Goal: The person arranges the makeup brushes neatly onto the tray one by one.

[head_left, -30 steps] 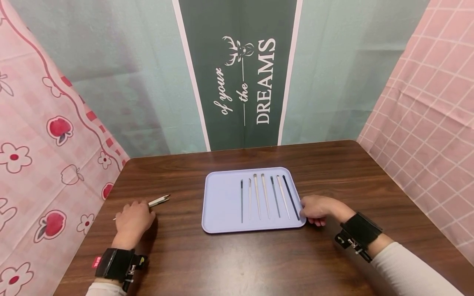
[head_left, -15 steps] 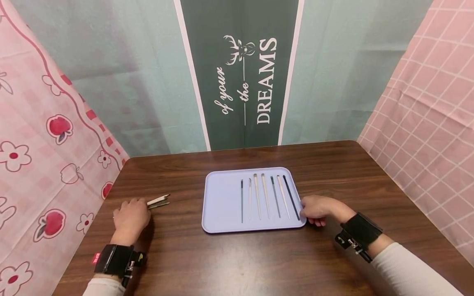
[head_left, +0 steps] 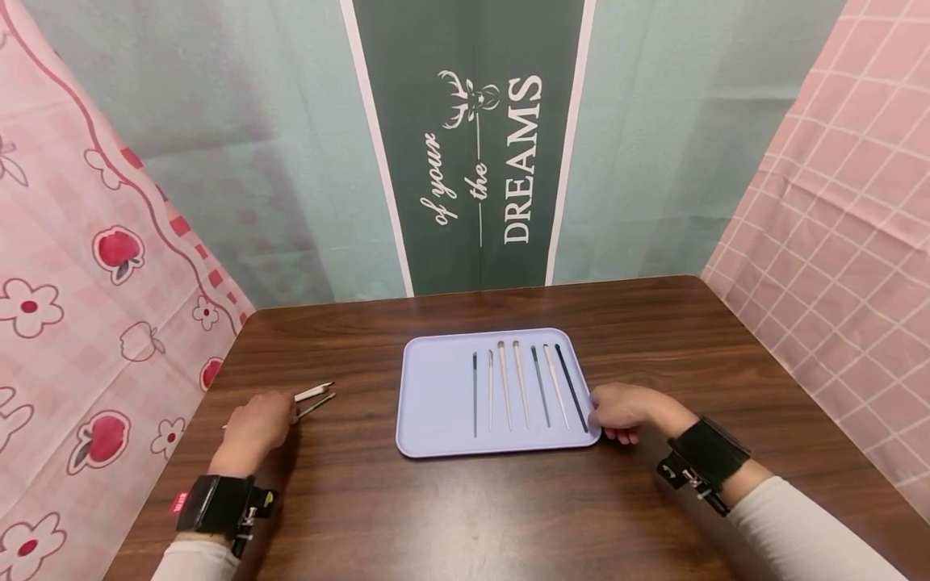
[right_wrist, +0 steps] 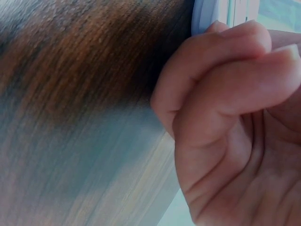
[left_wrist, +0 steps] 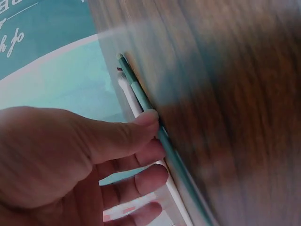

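At the left of the table, my left hand [head_left: 261, 421] pinches a green makeup brush [left_wrist: 181, 167] between thumb and fingertips. A white makeup brush [left_wrist: 130, 96] lies close beside it, partly hidden by the fingers. A lilac tray [head_left: 436, 395] sits mid-table. My right hand [head_left: 620, 410] holds its right edge near the front corner, fingers curled; the thumb's contact is hidden. Across the tray's middle and right lie several thin brushes side by side, among them a grey-green brush [head_left: 475, 395], a pale brush [head_left: 505, 383] and a dark brush [head_left: 571, 389] nearest the right hand.
The brown wooden table [head_left: 465, 516] extends around the tray. Behind it hangs a green curtain [head_left: 291, 161] with printed lettering. Pink patterned cloth [head_left: 102, 339] hangs at the left, and pink checked cloth [head_left: 843, 202] at the right.
The left hand has shifted slightly and turned, and the green brush now angles away from the white one, where before they lay close together. The right hand and tray have not moved.
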`<state>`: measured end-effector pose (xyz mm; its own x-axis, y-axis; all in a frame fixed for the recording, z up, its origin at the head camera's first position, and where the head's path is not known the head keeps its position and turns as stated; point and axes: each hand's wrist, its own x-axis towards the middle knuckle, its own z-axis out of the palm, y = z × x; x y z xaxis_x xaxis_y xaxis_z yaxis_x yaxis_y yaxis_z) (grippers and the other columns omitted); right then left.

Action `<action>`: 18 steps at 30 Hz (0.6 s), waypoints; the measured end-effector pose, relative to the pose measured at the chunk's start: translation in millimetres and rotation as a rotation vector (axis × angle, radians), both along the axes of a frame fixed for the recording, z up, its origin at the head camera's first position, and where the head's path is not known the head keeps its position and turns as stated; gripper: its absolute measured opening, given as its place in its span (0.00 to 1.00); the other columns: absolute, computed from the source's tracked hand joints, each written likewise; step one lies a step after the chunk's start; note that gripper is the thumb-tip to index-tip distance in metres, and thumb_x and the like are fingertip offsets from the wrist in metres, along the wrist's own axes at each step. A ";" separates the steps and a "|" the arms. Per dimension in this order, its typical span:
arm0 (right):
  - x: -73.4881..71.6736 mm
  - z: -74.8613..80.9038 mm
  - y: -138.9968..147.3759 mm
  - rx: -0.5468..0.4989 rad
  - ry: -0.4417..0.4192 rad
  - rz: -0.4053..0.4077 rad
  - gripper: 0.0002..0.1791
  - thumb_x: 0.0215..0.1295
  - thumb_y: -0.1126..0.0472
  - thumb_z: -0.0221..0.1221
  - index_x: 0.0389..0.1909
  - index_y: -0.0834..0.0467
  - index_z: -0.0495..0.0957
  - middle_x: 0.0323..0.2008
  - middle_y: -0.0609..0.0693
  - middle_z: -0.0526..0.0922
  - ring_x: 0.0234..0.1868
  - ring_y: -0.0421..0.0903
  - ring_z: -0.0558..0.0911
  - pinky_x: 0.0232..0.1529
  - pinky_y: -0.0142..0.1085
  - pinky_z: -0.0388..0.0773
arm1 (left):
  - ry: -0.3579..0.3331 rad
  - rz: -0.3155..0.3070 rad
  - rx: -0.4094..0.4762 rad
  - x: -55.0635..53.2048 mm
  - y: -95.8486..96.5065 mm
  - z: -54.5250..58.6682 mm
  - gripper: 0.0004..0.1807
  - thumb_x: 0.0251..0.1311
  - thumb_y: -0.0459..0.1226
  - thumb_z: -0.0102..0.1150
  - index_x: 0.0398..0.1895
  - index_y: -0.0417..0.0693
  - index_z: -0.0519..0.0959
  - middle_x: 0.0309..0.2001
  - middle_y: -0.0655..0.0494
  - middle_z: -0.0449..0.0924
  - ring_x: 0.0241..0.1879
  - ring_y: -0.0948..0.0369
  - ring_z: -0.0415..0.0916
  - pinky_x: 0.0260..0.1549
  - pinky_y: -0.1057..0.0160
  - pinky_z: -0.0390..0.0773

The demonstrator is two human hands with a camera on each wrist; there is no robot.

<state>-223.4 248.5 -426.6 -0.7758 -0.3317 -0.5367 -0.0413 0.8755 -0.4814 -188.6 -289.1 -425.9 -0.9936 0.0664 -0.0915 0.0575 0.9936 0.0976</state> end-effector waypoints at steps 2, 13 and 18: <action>0.2 -0.2 -0.2 0.001 0.001 0.003 0.03 0.58 0.68 0.52 0.26 0.60 0.70 0.16 0.49 0.75 0.10 0.38 0.71 0.13 0.28 0.68 | -0.026 -0.007 0.017 -0.2 0.6 -2.2 0.06 0.62 0.27 0.56 0.28 0.43 0.74 0.31 0.46 0.76 0.32 0.50 0.75 0.32 0.43 0.77; -0.1 -0.7 -0.3 -0.004 -0.002 -0.005 0.03 0.57 0.68 0.51 0.26 0.60 0.70 0.15 0.49 0.75 0.10 0.38 0.70 0.13 0.28 0.67 | 0.082 -0.065 0.088 1.2 17.2 1.1 0.06 0.65 0.28 0.55 0.30 0.39 0.72 0.28 0.44 0.77 0.32 0.44 0.80 0.33 0.43 0.78; 0.7 0.6 -1.1 -0.003 0.002 -0.008 0.03 0.58 0.68 0.51 0.26 0.60 0.70 0.15 0.49 0.75 0.10 0.38 0.70 0.13 0.28 0.68 | 0.073 -0.055 0.160 -2.2 26.5 3.9 0.04 0.61 0.30 0.58 0.31 0.39 0.73 0.26 0.50 0.75 0.26 0.52 0.75 0.28 0.48 0.75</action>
